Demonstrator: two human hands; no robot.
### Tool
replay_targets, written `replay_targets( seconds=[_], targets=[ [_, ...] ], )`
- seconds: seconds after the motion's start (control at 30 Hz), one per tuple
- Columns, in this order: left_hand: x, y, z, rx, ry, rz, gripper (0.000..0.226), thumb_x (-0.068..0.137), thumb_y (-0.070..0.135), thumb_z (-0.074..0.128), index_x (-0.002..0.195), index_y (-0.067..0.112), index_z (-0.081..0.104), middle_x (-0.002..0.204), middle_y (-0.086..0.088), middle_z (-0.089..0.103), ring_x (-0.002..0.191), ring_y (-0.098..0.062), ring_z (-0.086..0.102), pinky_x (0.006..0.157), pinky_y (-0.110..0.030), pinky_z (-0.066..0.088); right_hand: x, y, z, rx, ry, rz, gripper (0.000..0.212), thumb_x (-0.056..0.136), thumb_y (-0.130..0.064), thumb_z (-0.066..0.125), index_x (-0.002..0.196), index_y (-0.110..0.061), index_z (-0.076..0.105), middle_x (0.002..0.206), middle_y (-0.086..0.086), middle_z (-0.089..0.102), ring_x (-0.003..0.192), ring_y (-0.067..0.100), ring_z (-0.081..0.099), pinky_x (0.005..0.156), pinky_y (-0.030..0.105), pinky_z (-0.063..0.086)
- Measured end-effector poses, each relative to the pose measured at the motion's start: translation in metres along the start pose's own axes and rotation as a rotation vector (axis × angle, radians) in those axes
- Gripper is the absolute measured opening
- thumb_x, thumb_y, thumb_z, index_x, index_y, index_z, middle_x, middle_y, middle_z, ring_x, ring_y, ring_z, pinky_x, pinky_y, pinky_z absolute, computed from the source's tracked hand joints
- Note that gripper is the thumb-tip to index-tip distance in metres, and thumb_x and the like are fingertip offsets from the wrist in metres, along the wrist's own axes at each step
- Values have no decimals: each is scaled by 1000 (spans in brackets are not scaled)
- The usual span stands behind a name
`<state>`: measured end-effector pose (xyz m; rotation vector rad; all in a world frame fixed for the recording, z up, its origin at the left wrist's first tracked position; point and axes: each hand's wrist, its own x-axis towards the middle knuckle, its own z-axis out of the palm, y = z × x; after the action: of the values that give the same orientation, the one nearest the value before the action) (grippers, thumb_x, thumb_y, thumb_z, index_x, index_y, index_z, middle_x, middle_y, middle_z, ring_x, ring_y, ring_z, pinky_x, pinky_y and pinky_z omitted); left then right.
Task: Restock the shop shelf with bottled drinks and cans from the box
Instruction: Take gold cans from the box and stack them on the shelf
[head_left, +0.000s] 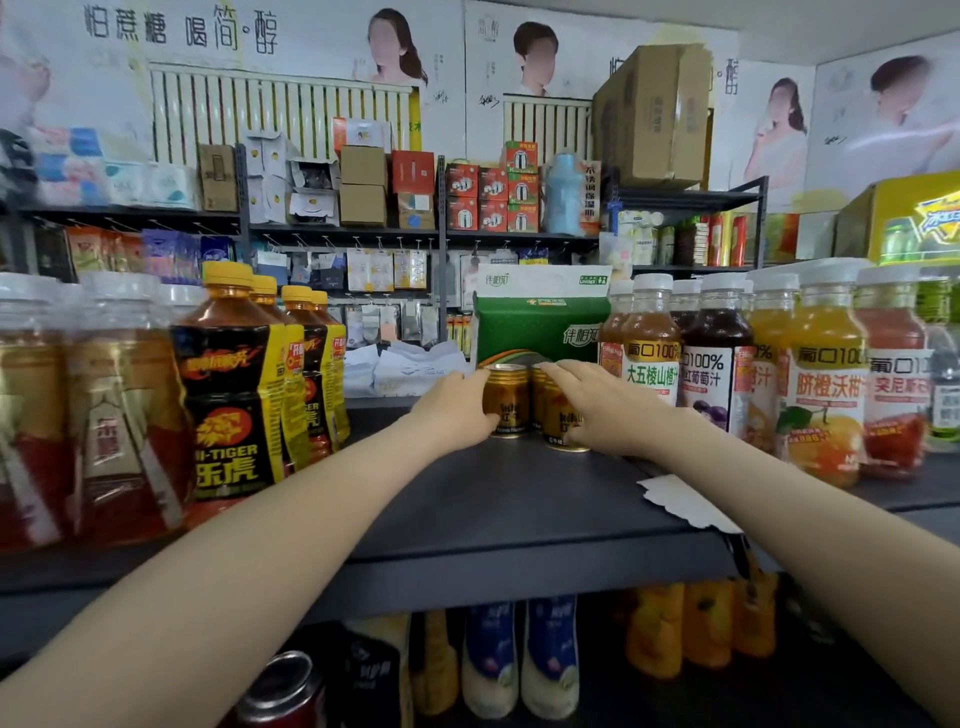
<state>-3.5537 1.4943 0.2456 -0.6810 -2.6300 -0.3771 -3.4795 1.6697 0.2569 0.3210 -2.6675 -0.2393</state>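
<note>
A person's left hand (457, 410) and right hand (605, 410) close on a cluster of gold cans (511, 400) standing upright on a dark shop shelf (493, 499). The cans are short and squat, with metallic gold sides, silver rims and a red-and-dark logo on the front. Three can be made out: one under the left fingers (480, 384), one nearest the camera under the right palm, and a third just behind it, partly hidden.

The left fingers are held together and curled round the outer side of the leftmost can. The right fingers (558, 371) lie close together across the can tops, with the hand cupped over the front can. The cans sit between the two sets of fingertips, touching one another.

Directly beyond the fingertips stands one green-and-white carton (540, 322). Well out from the left fingers are four yellow-capped Hi-Tiger bottles (228, 395) in black-and-yellow labels, and further left at least two blurred amber bottles (119, 415) with clear caps. Just beside the right hand runs a row of white-capped juice bottles (717, 364), at least six, in brown, dark purple, orange and red. One scrap of white paper (685, 501) lies on the shelf under the right wrist.
</note>
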Motion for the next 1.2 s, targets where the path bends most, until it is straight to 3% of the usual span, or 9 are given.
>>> replay_targets(
  seconds=[0.2, 0.4, 0.57, 0.73, 0.93, 1.07, 1.2],
  targets=[
    [-66, 14, -21, -42, 49, -28, 48, 93, 33, 55, 135, 13, 45, 135, -11, 53, 120, -28, 52, 90, -33, 45, -30, -39, -1, 132, -3, -15, 70, 90, -24, 59, 149, -11, 23, 149, 9, 30, 137, 25, 29, 111, 39, 30],
    [-168, 26, -46, -54, 226, -130, 52, 95, 31, 50, 143, 15, 37, 138, -11, 46, 124, -29, 46, 96, -36, 43, -70, -100, -6, 435, 190, -123, 64, 89, -21, 61, 144, -7, 32, 142, 12, 39, 132, 26, 35, 107, 31, 28],
    [-284, 25, -38, -180, 394, -260, 50, 95, 31, 53, 142, 23, 38, 139, 0, 45, 123, -18, 46, 87, -21, 35, -126, -168, -4, 787, 287, -275, 59, 92, -21, 60, 144, -12, 34, 142, 5, 41, 133, 19, 36, 101, 19, 26],
    [-415, 2, -18, -230, 382, -551, 48, 95, 29, 55, 140, 26, 41, 140, 7, 46, 125, -9, 45, 94, -19, 37, -188, -255, 23, 965, 160, -438, 53, 93, -22, 59, 142, -16, 38, 140, -1, 43, 130, 13, 39, 105, 20, 31],
    [-574, -41, 2, -128, 210, -926, 53, 95, 30, 53, 144, 23, 35, 141, -1, 41, 122, -16, 47, 83, -19, 36, -242, -382, 78, 964, -226, -633, 56, 96, -26, 54, 146, -19, 30, 147, -1, 35, 135, 16, 35, 104, 29, 34],
    [-668, -70, 11, -110, 103, -1161, 61, 94, 33, 54, 148, 20, 30, 148, -5, 33, 130, -21, 41, 97, -28, 39, -261, -469, 108, 966, -421, -718, 56, 96, -26, 54, 145, -22, 30, 145, -3, 34, 128, 17, 41, 93, 27, 41],
    [-755, -109, 13, -99, 64, -1323, 62, 92, 36, 56, 147, 21, 32, 146, -6, 35, 130, -24, 42, 100, -28, 38, -271, -570, 126, 888, -558, -834, 61, 96, -27, 55, 148, -22, 24, 150, -2, 29, 136, 19, 33, 98, 27, 37]
  ],
)
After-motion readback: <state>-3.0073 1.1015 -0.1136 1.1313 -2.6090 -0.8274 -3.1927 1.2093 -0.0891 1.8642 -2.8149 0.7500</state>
